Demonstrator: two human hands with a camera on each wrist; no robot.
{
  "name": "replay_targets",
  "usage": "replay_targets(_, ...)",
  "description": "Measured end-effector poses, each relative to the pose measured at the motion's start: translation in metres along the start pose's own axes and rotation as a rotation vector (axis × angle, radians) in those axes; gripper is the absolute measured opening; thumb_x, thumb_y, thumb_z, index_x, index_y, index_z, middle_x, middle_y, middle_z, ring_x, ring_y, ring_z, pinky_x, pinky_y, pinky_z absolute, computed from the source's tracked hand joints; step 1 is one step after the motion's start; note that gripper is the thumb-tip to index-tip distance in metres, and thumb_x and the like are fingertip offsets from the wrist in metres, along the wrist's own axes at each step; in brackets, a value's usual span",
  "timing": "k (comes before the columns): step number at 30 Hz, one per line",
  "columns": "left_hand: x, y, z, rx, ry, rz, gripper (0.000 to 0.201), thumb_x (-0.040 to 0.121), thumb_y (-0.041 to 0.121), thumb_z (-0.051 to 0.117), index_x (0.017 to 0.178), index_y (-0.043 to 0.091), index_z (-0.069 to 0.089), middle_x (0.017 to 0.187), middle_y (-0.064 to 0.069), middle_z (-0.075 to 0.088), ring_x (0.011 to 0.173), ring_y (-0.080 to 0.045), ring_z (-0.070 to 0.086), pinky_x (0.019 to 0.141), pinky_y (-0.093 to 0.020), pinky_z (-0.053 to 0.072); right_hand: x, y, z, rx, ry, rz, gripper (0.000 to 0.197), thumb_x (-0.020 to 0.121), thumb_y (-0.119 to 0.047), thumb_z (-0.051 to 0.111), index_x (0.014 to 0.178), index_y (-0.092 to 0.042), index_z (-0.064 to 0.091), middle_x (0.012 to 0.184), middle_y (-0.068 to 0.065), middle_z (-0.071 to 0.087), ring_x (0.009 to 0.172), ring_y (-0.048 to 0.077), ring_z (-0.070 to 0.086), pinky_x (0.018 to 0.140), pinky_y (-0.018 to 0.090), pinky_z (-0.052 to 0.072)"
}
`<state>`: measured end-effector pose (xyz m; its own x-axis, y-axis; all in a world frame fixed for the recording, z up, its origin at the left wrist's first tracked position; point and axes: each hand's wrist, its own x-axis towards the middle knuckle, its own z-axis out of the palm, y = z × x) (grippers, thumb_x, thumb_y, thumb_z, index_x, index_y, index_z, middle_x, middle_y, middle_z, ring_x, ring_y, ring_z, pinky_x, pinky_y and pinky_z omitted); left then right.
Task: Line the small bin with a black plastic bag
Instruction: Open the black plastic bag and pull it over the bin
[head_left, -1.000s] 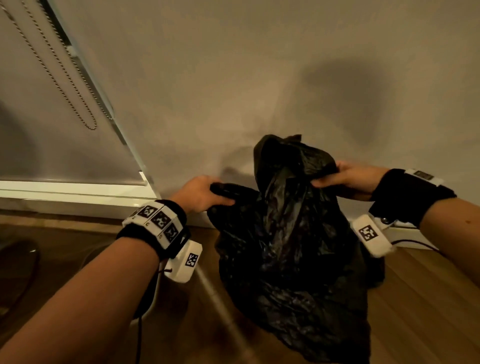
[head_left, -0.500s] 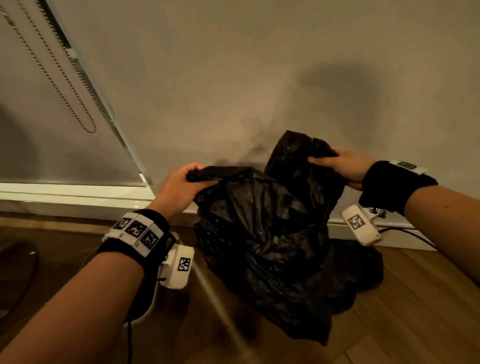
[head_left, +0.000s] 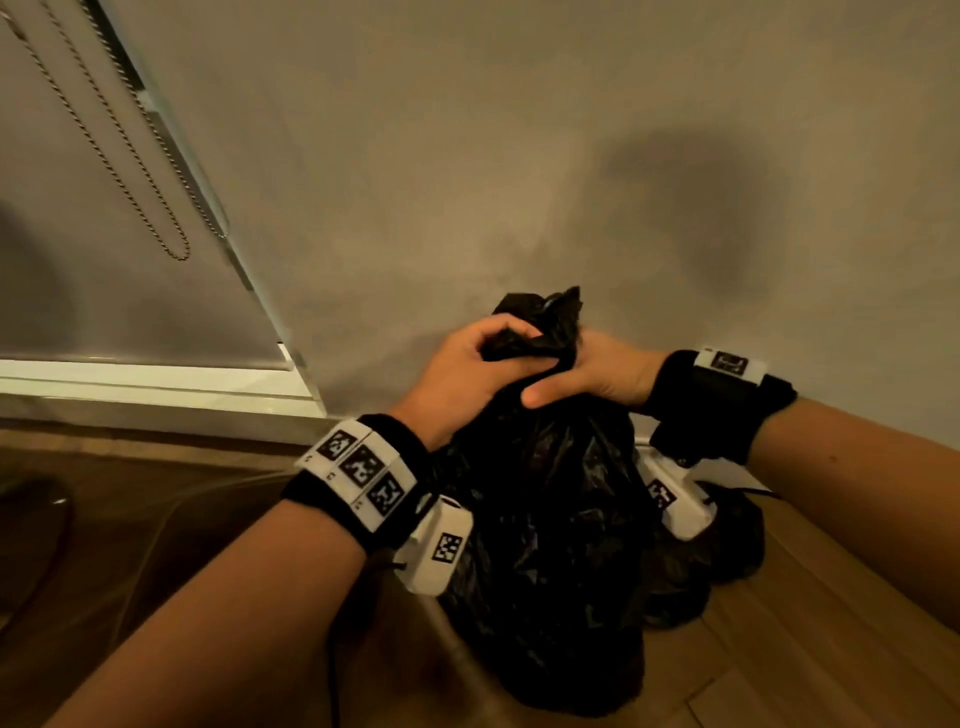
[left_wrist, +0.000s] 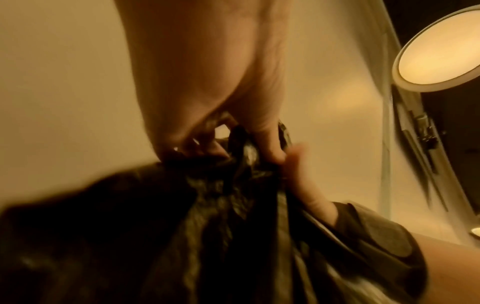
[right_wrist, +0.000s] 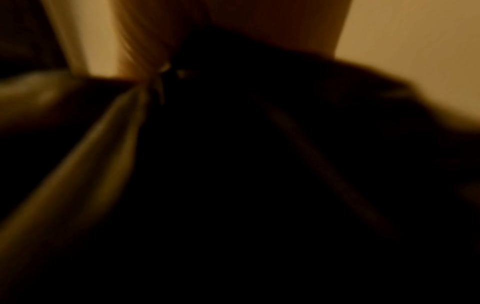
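**Bag gathered at the neck, both hands on it**

Black plastic bag (head_left: 545, 519) hangs at centre frame, its bunched top at 12 o'clock, its bottom on the wooden floor (head_left: 810, 654). My left hand (head_left: 462, 376) grips the neck from 9 o'clock, fingers curled round the plastic. My right hand (head_left: 597, 374) clasps it from 3 o'clock, thumb across the front. Hands touch. Wall (head_left: 519, 156) behind; blind chain (head_left: 130, 156) at 10 o'clock. Right wrist view too dark to read.

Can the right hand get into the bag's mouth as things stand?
Probably not yet. Both hands, left hand and right hand, grip the bag at its bunched top, so the mouth looks pinched together. It would likely have to be pulled apart first.
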<state>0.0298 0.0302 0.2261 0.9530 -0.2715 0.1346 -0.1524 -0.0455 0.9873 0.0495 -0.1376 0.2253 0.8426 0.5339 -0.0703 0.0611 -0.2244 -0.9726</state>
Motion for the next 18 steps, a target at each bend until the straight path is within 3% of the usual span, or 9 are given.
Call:
replay_targets(2, 0.0, -0.003, -0.001, -0.021, 0.056, 0.039, 0.032, 0.079, 0.005, 0.076, 0.103, 0.02, 0.061, 0.103, 0.006, 0.07, 0.096, 0.001, 0.064, 0.084, -0.018, 0.049, 0.002, 0.002, 0.001, -0.014, 0.059, -0.066, 0.049, 0.077, -0.004, 0.074, 0.121, -0.018, 0.059, 0.118, 0.005, 0.066, 0.107, 0.014, 0.064, 0.088, 0.024, 0.051)
replay_targets(4, 0.002, -0.011, -0.01, 0.06, 0.057, 0.016, 0.081, 0.067, 0.03, 0.087, 0.131, 0.036, 0.036, 0.145, 0.001, 0.045, 0.131, -0.006, 0.044, 0.105, -0.027, 0.04, 0.0, 0.0, -0.003, 0.121, 0.149, -0.055, 0.042, 0.085, -0.002, 0.064, 0.122, -0.019, 0.056, 0.114, 0.003, 0.067, 0.1, 0.012, 0.067, 0.083, 0.026, 0.053)
replay_targets(6, 0.002, -0.018, -0.011, 0.081, -0.019, -0.055, 0.12, 0.05, 0.044, 0.09, 0.139, 0.041, 0.009, 0.154, 0.001, 0.03, 0.138, -0.009, 0.037, 0.11, -0.031, 0.037, 0.0, -0.003, -0.004, 0.241, 0.167, -0.032, 0.026, 0.089, -0.009, 0.059, 0.115, -0.013, 0.062, 0.106, 0.004, 0.071, 0.093, 0.016, 0.069, 0.08, 0.029, 0.055)
replay_targets(8, 0.002, -0.024, -0.001, 0.084, -0.086, -0.087, 0.136, 0.048, 0.043, 0.092, 0.15, 0.022, 0.005, 0.146, -0.001, 0.045, 0.129, -0.007, 0.051, 0.107, -0.032, 0.044, 0.002, -0.006, 0.002, 0.278, 0.182, -0.033, 0.017, 0.093, -0.012, 0.054, 0.105, -0.013, 0.065, 0.094, 0.001, 0.075, 0.086, 0.013, 0.071, 0.076, 0.024, 0.055)
replay_targets(10, 0.004, -0.029, 0.008, 0.035, -0.046, -0.111, 0.127, 0.052, 0.041, 0.095, 0.151, 0.011, 0.021, 0.135, -0.003, 0.059, 0.121, -0.011, 0.059, 0.102, -0.037, 0.05, 0.004, -0.007, 0.007, 0.263, 0.163, -0.033, 0.016, 0.096, -0.011, 0.049, 0.095, -0.014, 0.065, 0.075, -0.007, 0.075, 0.07, 0.004, 0.07, 0.064, 0.015, 0.053)
replay_targets(12, 0.003, -0.036, 0.012, -0.002, 0.004, -0.107, 0.091, 0.065, 0.025, 0.091, 0.141, 0.012, 0.042, 0.124, -0.004, 0.066, 0.111, -0.01, 0.066, 0.093, -0.031, 0.055, 0.004, -0.007, 0.008, 0.25, 0.134, -0.012, 0.018, 0.096, -0.01, 0.048, 0.09, -0.014, 0.064, 0.068, -0.009, 0.074, 0.064, 0.002, 0.069, 0.059, 0.013, 0.052)
replay_targets(15, -0.008, -0.039, 0.006, 0.101, -0.03, -0.186, 0.029, 0.082, 0.004, 0.073, 0.107, 0.018, 0.068, 0.1, 0.002, 0.073, 0.082, -0.002, 0.071, 0.076, -0.019, 0.058, 0.002, -0.004, 0.003, 0.259, 0.124, -0.054, 0.015, 0.087, -0.011, 0.058, 0.085, -0.014, 0.072, 0.079, -0.004, 0.076, 0.076, 0.008, 0.071, 0.07, 0.019, 0.055)
replay_targets(17, -0.01, -0.042, -0.005, 0.201, -0.106, -0.221, 0.014, 0.087, 0.01, 0.07, 0.101, 0.006, 0.07, 0.088, -0.003, 0.072, 0.072, -0.005, 0.069, 0.068, -0.018, 0.055, -0.001, -0.003, -0.006, 0.252, 0.167, -0.106, 0.012, 0.073, -0.022, 0.068, 0.078, -0.018, 0.078, 0.082, -0.005, 0.076, 0.081, 0.01, 0.07, 0.076, 0.021, 0.054)
replay_targets(18, -0.009, -0.041, -0.011, 0.278, -0.133, -0.214, 0.019, 0.089, 0.017, 0.07, 0.093, -0.001, 0.068, 0.081, -0.01, 0.069, 0.068, -0.011, 0.066, 0.062, -0.02, 0.05, -0.002, -0.003, -0.011, 0.239, 0.193, -0.121, 0.014, 0.067, -0.029, 0.073, 0.077, -0.021, 0.078, 0.082, -0.006, 0.075, 0.082, 0.012, 0.068, 0.077, 0.022, 0.053)
